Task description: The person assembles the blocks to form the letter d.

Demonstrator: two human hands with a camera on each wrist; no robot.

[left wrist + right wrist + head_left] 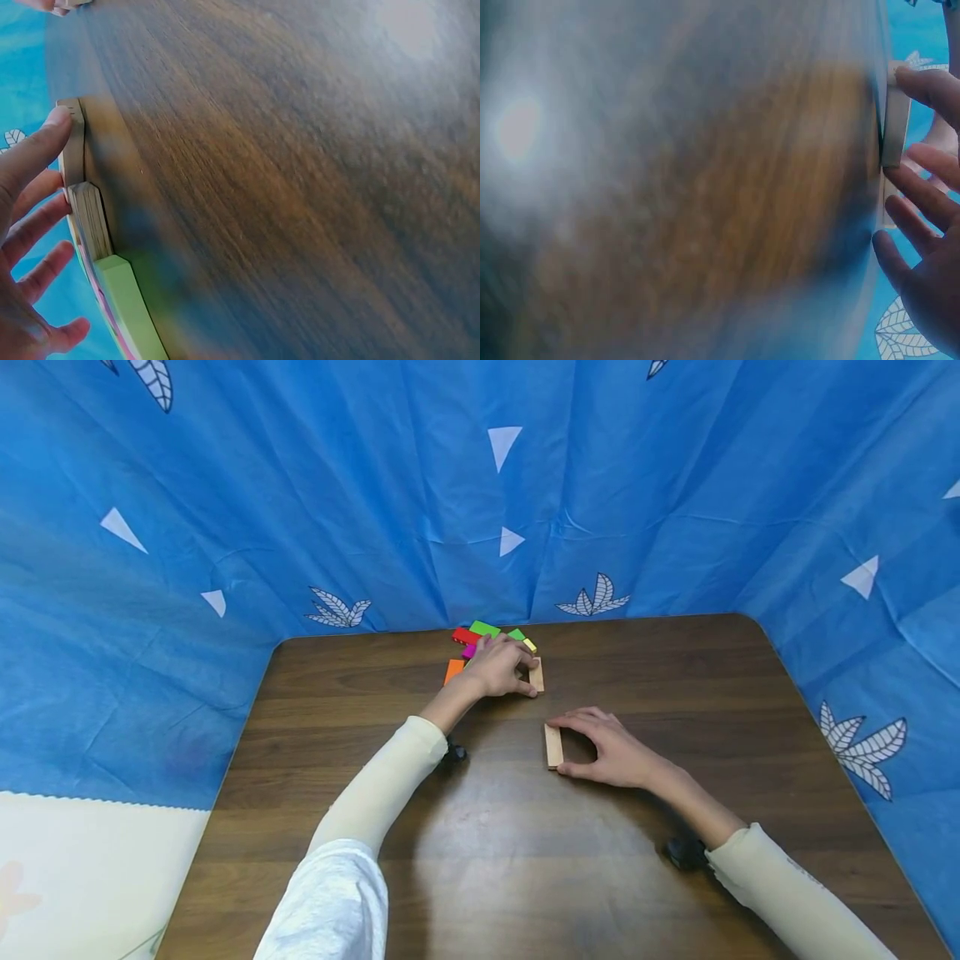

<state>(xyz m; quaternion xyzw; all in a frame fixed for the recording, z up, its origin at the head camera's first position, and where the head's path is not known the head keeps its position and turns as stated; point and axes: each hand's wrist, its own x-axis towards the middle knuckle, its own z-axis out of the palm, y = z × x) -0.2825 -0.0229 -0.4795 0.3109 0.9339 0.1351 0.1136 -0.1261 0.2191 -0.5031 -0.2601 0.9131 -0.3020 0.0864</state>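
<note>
My left hand pinches a plain wooden block lengthwise near the back of the table, thumb at the near end and fingers at the far end. In the left wrist view the thumb presses one end of that block. Nearer the middle, my right hand grips a second plain wooden block by its two ends. The right wrist view has this block between thumb and index finger, low against the tabletop.
Around and behind the left hand lie several coloured blocks, among them a red block, a green block and an orange block. A blue patterned curtain borders the brown wooden table at the back and sides.
</note>
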